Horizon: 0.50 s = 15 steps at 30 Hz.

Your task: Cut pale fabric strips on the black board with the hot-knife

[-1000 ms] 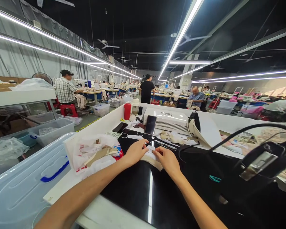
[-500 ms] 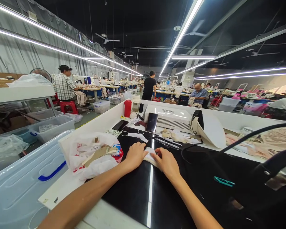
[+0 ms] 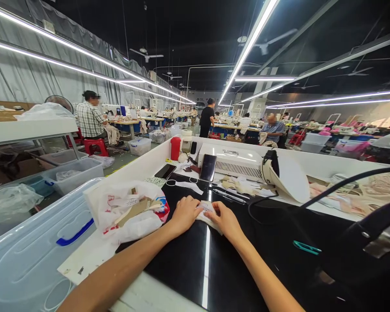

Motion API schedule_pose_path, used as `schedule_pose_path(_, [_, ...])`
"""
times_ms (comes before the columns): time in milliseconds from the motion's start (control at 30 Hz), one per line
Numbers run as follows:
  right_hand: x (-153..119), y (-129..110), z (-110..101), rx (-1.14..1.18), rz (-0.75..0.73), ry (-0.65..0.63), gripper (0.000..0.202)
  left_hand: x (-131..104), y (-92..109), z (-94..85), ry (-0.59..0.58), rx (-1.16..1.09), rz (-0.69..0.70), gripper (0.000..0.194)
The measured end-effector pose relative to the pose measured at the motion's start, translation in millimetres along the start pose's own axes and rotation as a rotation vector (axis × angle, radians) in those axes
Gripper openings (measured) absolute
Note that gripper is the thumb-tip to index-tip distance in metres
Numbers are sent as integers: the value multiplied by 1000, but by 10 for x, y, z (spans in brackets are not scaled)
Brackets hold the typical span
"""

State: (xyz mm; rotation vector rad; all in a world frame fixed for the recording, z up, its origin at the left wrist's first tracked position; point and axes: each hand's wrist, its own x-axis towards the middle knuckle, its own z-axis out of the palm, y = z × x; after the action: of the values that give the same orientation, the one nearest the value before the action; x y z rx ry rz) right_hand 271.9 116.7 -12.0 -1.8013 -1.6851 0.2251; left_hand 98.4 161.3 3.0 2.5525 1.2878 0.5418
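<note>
On the glossy black tabletop (image 3: 182,277) lies a small, folded-looking pale piece of cloth (image 3: 209,220) with dark printed marks on its upper part. My left hand (image 3: 185,213) grips its left edge, thumb on top, fingers curled. At its right side my right hand (image 3: 226,220) pinches the piece between thumb and fingers, which hide part of it. A white plastic bag (image 3: 130,229) holding tan and white strips sits left of my left hand. Just beyond my hands is a flat white strip (image 3: 186,185).
A dark phone (image 3: 208,168) leans against a white vented box (image 3: 238,160). Tweezers (image 3: 229,196) and fabric scraps (image 3: 243,186) lie before it. Teal thread snips (image 3: 307,248) and a black machine arm (image 3: 377,225) are at right. A blue-handled bin lid (image 3: 29,251) stands left. Several people work beyond.
The view has shifted slightly. Both hands stay on the cloth piece with little visible movement. The standing person in black in the background has moved a little farther away.
</note>
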Motion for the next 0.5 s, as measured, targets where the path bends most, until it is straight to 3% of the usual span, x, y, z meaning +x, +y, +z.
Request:
schedule_pose_path(167, [-152, -36, -106, 47, -149, 91, 13, -107, 2, -103, 28, -34, 109, 22])
schedule_pose_path(333, [-525, -19, -314, 58, -411, 166, 19, -350, 56, -264, -64, -37, 327, 29])
schedule_pose_path(400, [-655, 1, -355, 56, -507, 158, 19, -431, 85, -266, -107, -29, 383, 34])
schedule_pose_path(500, [-749, 31, -347, 49, -575, 149, 17, -492, 118, -191, -148, -10, 421, 25])
